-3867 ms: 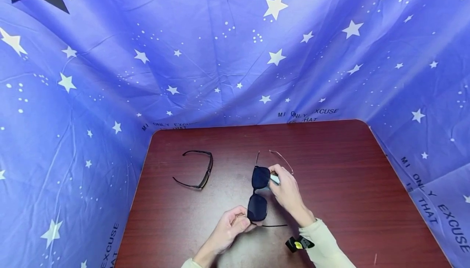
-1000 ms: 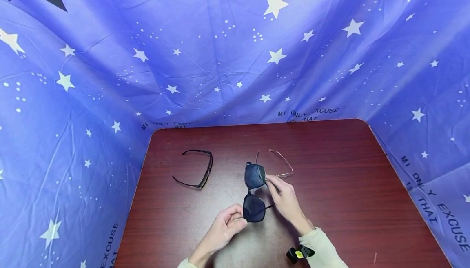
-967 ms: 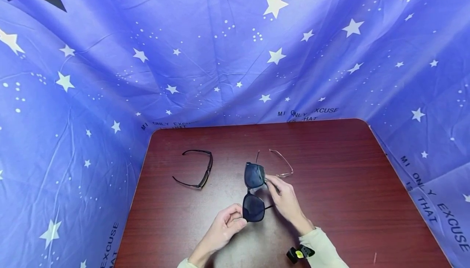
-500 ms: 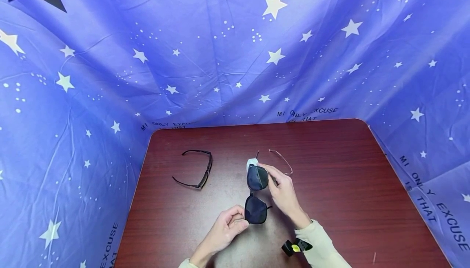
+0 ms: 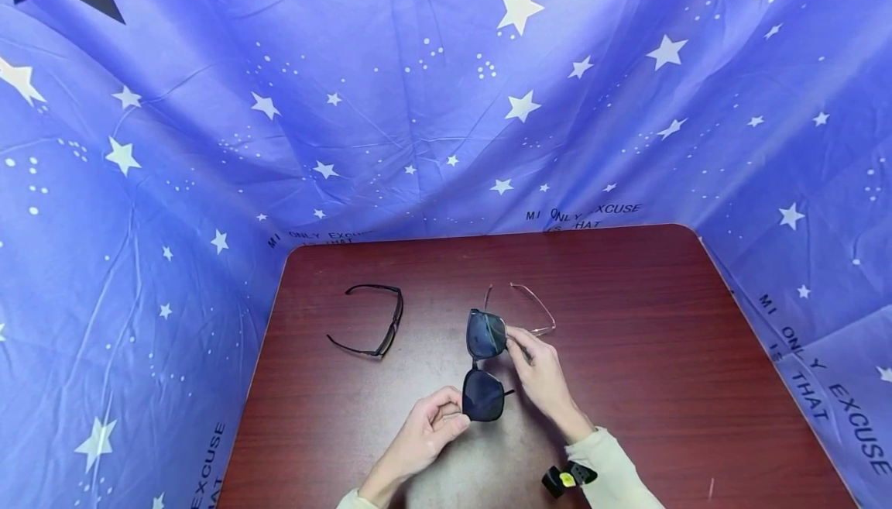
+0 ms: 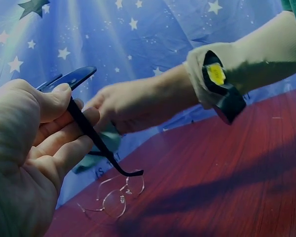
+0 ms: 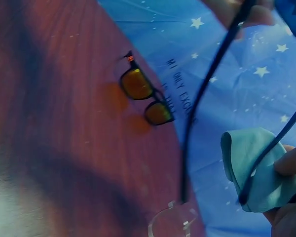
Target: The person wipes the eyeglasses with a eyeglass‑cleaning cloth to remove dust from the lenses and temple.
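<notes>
Black sunglasses (image 5: pixel 484 397) with dark lenses are held above the table, one lens nearer the person. My left hand (image 5: pixel 427 433) pinches the near lens's outer corner between thumb and fingers; the left wrist view shows a black temple arm (image 6: pixel 89 129) running past those fingers. At the far lens is my right hand (image 5: pixel 542 376), gripping a folded pale green cloth (image 7: pixel 251 165). The cloth is hidden in the head view. In the right wrist view, a temple arm crosses in front of it. Whether the cloth touches the lens cannot be told.
Black-framed glasses (image 5: pixel 395 325) with orange-tinted lenses in the right wrist view lie unfolded on the left of the dark red table (image 5: pixel 627 323). Thin wire-framed glasses (image 6: pixel 114 204) lie just beyond the right hand. A starry blue curtain (image 5: pixel 418 145) surrounds the table.
Half a second ago the cloth showed above the far lens; now it is out of sight there, and the right hand has come slightly nearer. The sunglasses have shifted slightly; the left hand keeps its pinch.
</notes>
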`<action>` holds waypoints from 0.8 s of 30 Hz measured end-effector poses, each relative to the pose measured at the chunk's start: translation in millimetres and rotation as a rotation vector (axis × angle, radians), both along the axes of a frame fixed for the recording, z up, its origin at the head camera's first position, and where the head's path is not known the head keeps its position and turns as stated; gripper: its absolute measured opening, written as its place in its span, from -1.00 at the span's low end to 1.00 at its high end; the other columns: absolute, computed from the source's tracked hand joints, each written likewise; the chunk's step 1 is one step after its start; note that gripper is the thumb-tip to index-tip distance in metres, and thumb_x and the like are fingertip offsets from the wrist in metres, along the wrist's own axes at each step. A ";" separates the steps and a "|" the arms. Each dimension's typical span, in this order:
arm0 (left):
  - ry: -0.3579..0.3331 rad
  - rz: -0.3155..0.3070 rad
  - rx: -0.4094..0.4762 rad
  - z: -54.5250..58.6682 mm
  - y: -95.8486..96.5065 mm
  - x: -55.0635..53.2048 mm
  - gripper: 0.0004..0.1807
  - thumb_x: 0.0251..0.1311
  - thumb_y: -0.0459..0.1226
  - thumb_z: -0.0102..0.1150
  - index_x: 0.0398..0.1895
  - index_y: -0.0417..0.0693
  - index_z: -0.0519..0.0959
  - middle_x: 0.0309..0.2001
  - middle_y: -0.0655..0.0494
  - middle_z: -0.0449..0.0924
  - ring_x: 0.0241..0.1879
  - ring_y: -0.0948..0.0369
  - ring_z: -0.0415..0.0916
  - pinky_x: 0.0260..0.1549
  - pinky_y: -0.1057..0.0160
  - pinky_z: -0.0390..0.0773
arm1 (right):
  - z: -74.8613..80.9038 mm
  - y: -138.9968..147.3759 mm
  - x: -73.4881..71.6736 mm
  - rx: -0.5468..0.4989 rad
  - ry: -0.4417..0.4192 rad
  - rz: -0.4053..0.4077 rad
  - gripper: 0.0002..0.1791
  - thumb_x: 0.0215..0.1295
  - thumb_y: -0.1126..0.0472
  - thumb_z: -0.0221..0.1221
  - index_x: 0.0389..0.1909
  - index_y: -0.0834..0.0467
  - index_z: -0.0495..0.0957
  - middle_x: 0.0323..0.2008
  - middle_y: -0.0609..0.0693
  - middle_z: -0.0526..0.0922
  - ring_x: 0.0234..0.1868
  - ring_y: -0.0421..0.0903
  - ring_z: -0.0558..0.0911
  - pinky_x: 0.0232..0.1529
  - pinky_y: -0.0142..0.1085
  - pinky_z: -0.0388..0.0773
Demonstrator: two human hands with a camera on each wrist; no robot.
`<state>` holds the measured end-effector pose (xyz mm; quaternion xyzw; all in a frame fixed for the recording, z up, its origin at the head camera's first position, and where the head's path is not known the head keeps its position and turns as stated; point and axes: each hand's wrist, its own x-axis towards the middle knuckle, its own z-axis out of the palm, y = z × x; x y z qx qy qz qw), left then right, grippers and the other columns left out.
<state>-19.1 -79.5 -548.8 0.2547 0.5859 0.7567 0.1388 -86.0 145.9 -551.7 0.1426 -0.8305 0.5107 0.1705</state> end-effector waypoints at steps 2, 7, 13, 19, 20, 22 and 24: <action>-0.010 -0.004 -0.013 0.2 0.6 -0.1 -0.88 0.43 -0.52 0.06 -0.16 -0.54 0.41 -0.17 -0.04 0.65 -0.20 0.42 0.49 -0.26 0.53 0.47 | 4.2 -1.6 -2.6 -0.027 0.023 0.014 -0.67 0.33 0.58 0.19 0.03 0.26 0.69 -0.03 0.07 0.77 0.04 -0.20 0.70 0.14 -0.62 0.48; 0.026 -0.021 -0.008 1.0 1.9 -0.5 -0.93 0.43 -0.55 0.04 -0.15 -0.51 0.42 -0.20 -0.06 0.65 -0.20 0.42 0.48 -0.26 0.51 0.49 | 11.6 -5.6 -5.7 -0.080 0.051 0.040 -0.62 0.34 0.59 0.16 0.08 0.25 0.68 0.02 0.08 0.76 0.11 -0.24 0.67 0.18 -0.58 0.48; 0.061 -0.003 -0.011 2.5 -0.9 -1.6 -0.93 0.42 -0.57 0.03 -0.14 -0.53 0.42 -0.17 -0.59 0.55 -0.06 0.38 0.55 -0.11 0.48 0.57 | 0.3 -3.3 -1.6 -0.020 -0.017 0.007 -0.69 0.32 0.58 0.19 0.02 0.31 0.69 -0.03 0.13 0.77 0.04 -0.13 0.71 0.14 -0.64 0.47; 0.036 0.035 -0.048 0.0 -5.9 -4.7 -0.86 0.42 -0.52 0.08 -0.17 -0.57 0.42 -0.15 -0.56 0.57 -0.05 0.39 0.56 -0.09 0.49 0.58 | -19.0 7.9 2.7 0.082 -0.035 -0.039 -0.72 0.33 0.52 0.23 0.00 0.29 0.70 -0.05 0.13 0.78 -0.01 0.09 0.74 0.15 -0.63 0.44; 0.041 0.043 -0.054 -0.1 -6.6 -5.7 -0.86 0.42 -0.52 0.08 -0.17 -0.56 0.42 -0.16 -0.54 0.57 -0.06 0.40 0.56 -0.10 0.49 0.58 | -21.5 10.5 3.0 0.086 -0.032 -0.043 -0.72 0.33 0.52 0.22 0.01 0.28 0.71 -0.04 0.13 0.78 0.00 0.11 0.74 0.16 -0.64 0.42; 0.056 0.063 -0.067 0.2 -7.9 -7.9 -0.87 0.42 -0.51 0.10 -0.18 -0.54 0.43 -0.19 -0.46 0.58 -0.07 0.40 0.55 -0.11 0.48 0.58 | -25.7 16.0 4.0 0.096 -0.021 -0.057 -0.70 0.33 0.52 0.22 0.03 0.26 0.71 -0.03 0.13 0.78 0.01 0.13 0.73 0.18 -0.66 0.38; 0.089 0.094 -0.096 0.3 -8.9 -10.7 -0.89 0.41 -0.52 0.11 -0.19 -0.51 0.45 -0.23 -0.35 0.59 -0.11 0.42 0.55 -0.16 0.49 0.58 | -28.6 21.6 5.2 0.091 -0.020 -0.067 -0.68 0.34 0.53 0.21 0.04 0.25 0.70 -0.02 0.12 0.78 0.03 0.13 0.72 0.20 -0.69 0.34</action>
